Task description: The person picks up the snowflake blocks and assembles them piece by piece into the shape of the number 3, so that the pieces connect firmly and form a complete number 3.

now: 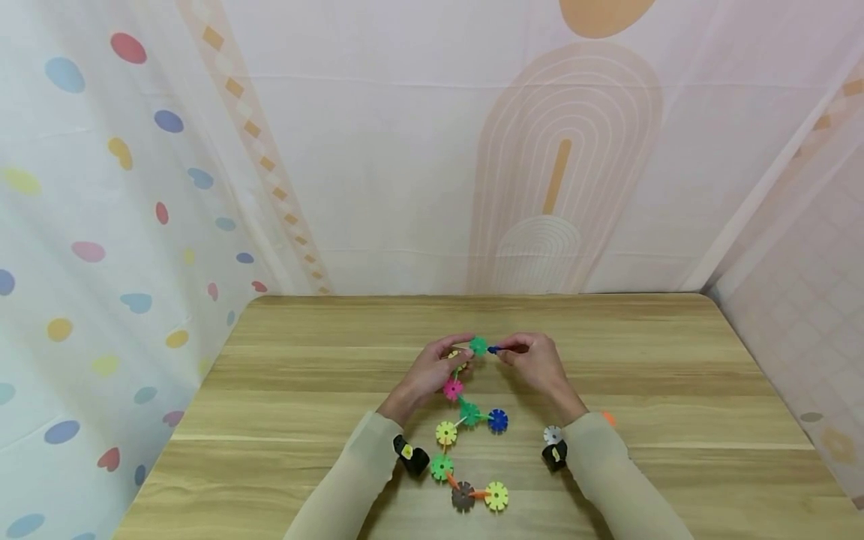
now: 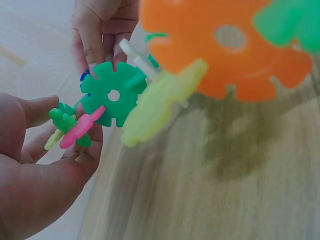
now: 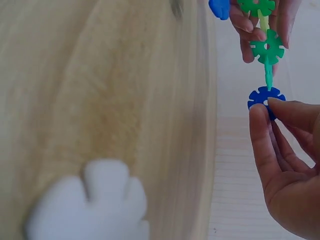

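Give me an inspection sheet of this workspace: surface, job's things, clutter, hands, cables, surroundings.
Surface: wooden table, light grain, bare at the far side.
Job's things: a chain of plastic snowflake discs joined by short sticks runs from the table's near edge up to the hands; its top end is a green disc with a green stick; a blue disc meets that stick's tip.
Clutter: one white disc beside the right wrist; something orange partly hidden behind the right sleeve.
Hands: left hand pinches the chain at the green disc; right hand pinches the blue disc.
Cables: nothing seen.
Surroundings: patterned fabric backdrop on three sides.
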